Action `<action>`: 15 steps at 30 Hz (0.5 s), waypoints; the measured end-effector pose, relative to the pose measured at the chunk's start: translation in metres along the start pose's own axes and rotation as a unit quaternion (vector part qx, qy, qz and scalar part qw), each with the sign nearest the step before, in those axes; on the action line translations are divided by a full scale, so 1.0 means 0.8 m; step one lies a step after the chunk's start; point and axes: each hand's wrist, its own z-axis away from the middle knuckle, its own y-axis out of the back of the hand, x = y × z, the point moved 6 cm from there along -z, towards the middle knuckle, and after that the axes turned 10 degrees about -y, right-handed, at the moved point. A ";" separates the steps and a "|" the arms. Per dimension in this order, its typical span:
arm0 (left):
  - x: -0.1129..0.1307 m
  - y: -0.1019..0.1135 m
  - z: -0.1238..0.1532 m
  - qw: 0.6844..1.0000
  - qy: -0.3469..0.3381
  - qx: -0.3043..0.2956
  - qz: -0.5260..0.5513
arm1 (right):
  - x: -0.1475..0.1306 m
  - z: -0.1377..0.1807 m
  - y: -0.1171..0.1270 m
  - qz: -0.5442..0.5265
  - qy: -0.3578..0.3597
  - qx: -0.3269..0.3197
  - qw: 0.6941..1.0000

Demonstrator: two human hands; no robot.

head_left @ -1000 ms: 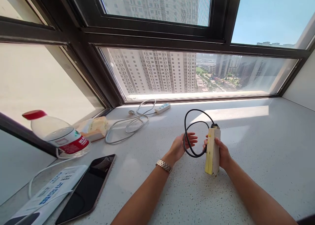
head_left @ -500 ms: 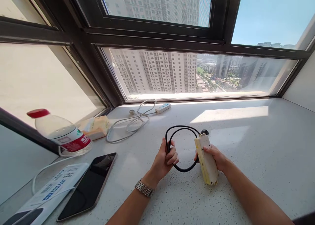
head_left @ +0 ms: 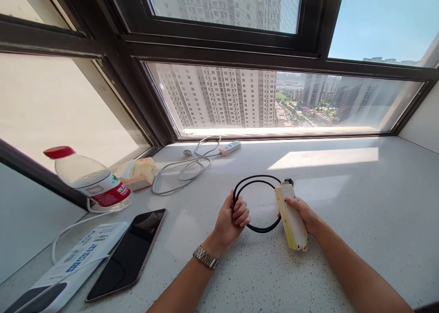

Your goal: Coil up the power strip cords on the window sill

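Cable (head_left: 263, 230): looped, gripped in left hand (head_left: 229, 220); a hard tug could strain its end.
Box (head_left: 292, 219): tilted, held in right hand (head_left: 305, 213); a slack grip could drop it.

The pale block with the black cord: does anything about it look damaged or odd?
Yes, its colour: the pale block, held in the right hand, has a whitish broad face but a patchy yellow long side. That could be ageing or residue; I can't tell which. No break shows in the visible black cord.
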 end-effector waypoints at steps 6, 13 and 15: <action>-0.003 0.003 -0.003 0.999 0.012 -0.010 -0.042 | -0.002 0.001 0.001 0.024 0.000 -0.028 0.999; 0.007 0.013 -0.004 0.992 0.001 0.036 -0.117 | -0.009 0.004 -0.007 0.041 0.021 -0.064 0.997; 0.009 0.014 -0.004 0.989 0.001 0.049 -0.137 | -0.009 0.004 -0.008 0.035 0.019 -0.066 0.997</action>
